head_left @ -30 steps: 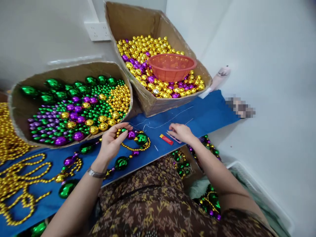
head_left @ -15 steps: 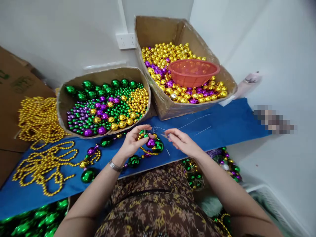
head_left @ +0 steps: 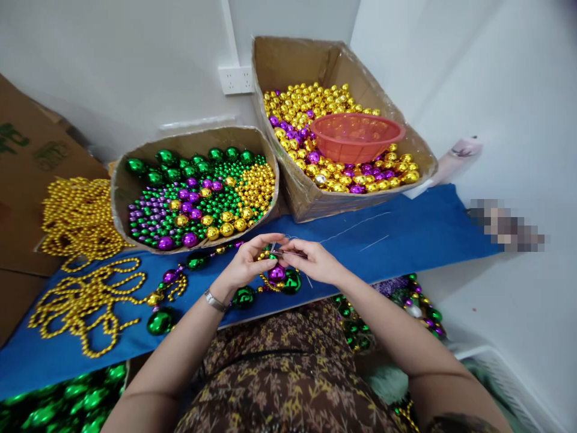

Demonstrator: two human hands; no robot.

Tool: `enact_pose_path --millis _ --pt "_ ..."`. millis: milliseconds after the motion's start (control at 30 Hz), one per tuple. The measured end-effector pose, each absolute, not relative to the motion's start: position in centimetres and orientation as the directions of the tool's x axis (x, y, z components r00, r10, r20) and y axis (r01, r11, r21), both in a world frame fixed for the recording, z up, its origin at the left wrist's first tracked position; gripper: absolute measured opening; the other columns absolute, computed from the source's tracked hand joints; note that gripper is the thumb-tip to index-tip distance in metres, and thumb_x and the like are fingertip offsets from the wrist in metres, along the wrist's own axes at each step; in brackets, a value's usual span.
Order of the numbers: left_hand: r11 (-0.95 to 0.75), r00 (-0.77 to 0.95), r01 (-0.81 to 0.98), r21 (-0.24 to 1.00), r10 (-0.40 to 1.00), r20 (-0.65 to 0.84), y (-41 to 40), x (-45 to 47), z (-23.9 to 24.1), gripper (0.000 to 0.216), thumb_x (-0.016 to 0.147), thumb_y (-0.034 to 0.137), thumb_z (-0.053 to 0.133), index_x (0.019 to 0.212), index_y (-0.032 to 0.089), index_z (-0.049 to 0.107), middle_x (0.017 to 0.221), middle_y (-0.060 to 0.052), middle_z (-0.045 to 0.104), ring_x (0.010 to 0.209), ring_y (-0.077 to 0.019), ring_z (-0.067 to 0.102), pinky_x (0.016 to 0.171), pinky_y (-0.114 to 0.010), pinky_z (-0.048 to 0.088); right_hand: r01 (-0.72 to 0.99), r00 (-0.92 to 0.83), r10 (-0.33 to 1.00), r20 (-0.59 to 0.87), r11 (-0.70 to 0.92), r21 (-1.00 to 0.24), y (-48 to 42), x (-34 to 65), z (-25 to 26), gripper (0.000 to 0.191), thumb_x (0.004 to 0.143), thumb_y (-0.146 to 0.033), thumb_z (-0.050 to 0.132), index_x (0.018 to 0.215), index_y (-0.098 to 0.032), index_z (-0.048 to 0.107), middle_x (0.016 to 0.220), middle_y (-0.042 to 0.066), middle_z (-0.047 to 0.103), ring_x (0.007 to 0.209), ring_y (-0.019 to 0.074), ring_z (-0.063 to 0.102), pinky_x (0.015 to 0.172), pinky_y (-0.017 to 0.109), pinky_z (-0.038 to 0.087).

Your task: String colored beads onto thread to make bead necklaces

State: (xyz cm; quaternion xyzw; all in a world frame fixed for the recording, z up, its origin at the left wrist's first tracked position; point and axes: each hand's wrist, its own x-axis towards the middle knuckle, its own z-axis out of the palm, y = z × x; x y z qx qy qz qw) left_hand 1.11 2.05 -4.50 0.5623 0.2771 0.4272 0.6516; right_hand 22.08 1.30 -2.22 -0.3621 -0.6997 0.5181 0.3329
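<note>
Evidently, on the blue table point(head_left: 419, 210) beneath the fingers point(head_left: 264, 240), the bead garland point(head_left: 276, 274) just under them already has its balls strung; the left hand point(head_left: 246, 261) seems to pinch its fine thread point(head_left: 273, 246), and the right hand point(head_left: 318, 263) grasps what may be small snips point(head_left: 293, 253), though blur hides the tips. Apparently only that thread end, between the two sets of fingertips, is left to finish
</note>
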Motion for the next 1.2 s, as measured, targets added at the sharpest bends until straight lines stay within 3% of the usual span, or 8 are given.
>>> enact_pose_path --millis 400,567,633,700,800,900,1000,1200 --pt "0.035 0.49 -0.261 0.965 0.866 0.101 1.9 1.6 -3.9 0.047 0.074 0.019 0.077 0.119 0.024 0.065 0.126 -0.01 0.064 0.106 -0.0224 0.066 0.088 -0.031 0.055 0.092 -0.483 0.87 0.102 0.166 -0.982 0.8 21.5 -3.1 0.028 0.091 -0.04 0.056 0.101 -0.015 0.065 0.084 0.003 0.07 0.076 0.0133 0.063 0.072 0.028 0.05" --pt "0.09 0.499 -0.293 0.952 0.863 0.072 1.8 1.5 -3.2 0.048 0.076 0.021 0.075 0.122 0.023 0.063 0.13 -0.013 0.061 0.084 -0.0203 0.072 0.075 -0.031 0.06 0.184 -0.281 0.942 0.185 0.242 -0.953 0.9 23.9 -4.0 0.032 0.092 -0.044 0.053 0.108 -0.019 0.065 0.099 0.005 0.07 0.088 0.0162 0.064 0.08 0.03 0.05" --pt "0.083 0.45 -0.327 0.941 0.89 0.077 2.0 1.1 -2.8 0.048 0.075 0.022 0.076 0.121 0.023 0.063 0.132 -0.013 0.06 0.083 -0.02 0.072 0.073 -0.031 0.061 0.439 -0.184 0.968 0.168 0.234 -0.867 1.1 26.2 -5.3 0.035 0.093 -0.044 0.051 0.115 -0.02 0.063 0.102 0.006 0.069 0.089 0.017 0.064 0.08 0.03 0.05" --pt "0.063 0.383 -0.367 0.928 0.92 0.089 2.3 0.6 -2.4 0.049 0.074 0.022 0.077 0.121 0.025 0.064 0.135 -0.013 0.058 0.081 -0.0191 0.072 0.073 -0.032 0.061 0.778 -0.113 0.99 0.082 0.14 -0.613 1.1 28.4 -6.8 0.033 0.093 -0.042 0.05 0.115 -0.02 0.064 0.103 0.008 0.068 0.091 0.0187 0.064 0.082 0.03 0.049" --pt "0.048 0.314 -0.424 0.905 0.945 0.097 2.6 0.1 -2.0 0.053 0.071 0.024 0.079 0.122 0.028 0.064 0.142 -0.011 0.052 0.079 -0.0181 0.072 0.072 -0.034 0.062 0.962 0.007 1.0 -0.024 -0.013 -0.274 0.5 30.6 -8.8 0.032 0.093 -0.039 0.051 0.112 -0.019 0.067 0.105 0.013 0.067 0.101 0.0261 0.06 0.085 0.035 0.047" --pt "0.056 0.3 -0.448 0.892 0.95 0.091 2.7 0.1 -1.7 0.057 0.069 0.028 0.081 0.123 0.03 0.063 0.147 -0.011 0.047 0.077 -0.017 0.071 0.072 -0.034 0.063 0.98 0.018 0.999 -0.035 -0.025 -0.196 -0.5 30.7 -9.6 0.035 0.094 -0.04 0.05 0.119 -0.022 0.065 0.117 0.016 0.063 0.111 0.0305 0.054 0.087 0.038 0.045" --pt "0.064 0.32 -0.433 0.899 0.943 0.087 2.6 0.3 -1.5 0.06 0.069 0.028 0.081 0.126 0.03 0.062 0.151 -0.011 0.042 0.076 -0.0164 0.071 0.072 -0.034 0.062 0.989 -0.082 0.992 -0.097 0.069 -0.134 -1.3 29.9 -9.6 0.04 0.095 -0.046 0.045 0.124 -0.023 0.061 0.116 0.015 0.063 0.108 0.0291 0.056 0.085 0.036 0.045" --pt "0.117 0.432 -0.414 0.903 0.898 0.082 2.2 0.9 -1.7 0.063 0.072 0.026 0.078 0.131 0.03 0.058 0.154 -0.012 0.035 0.077 -0.0173 0.071 0.073 -0.034 0.062 0.959 -0.198 0.971 -0.136 0.163 -0.232 -1.4 28.6 -9.0 0.036 0.096 -0.036 0.048 0.125 -0.019 0.059 0.111 0.014 0.064 0.103 0.0254 0.06 0.088 0.035 0.046"
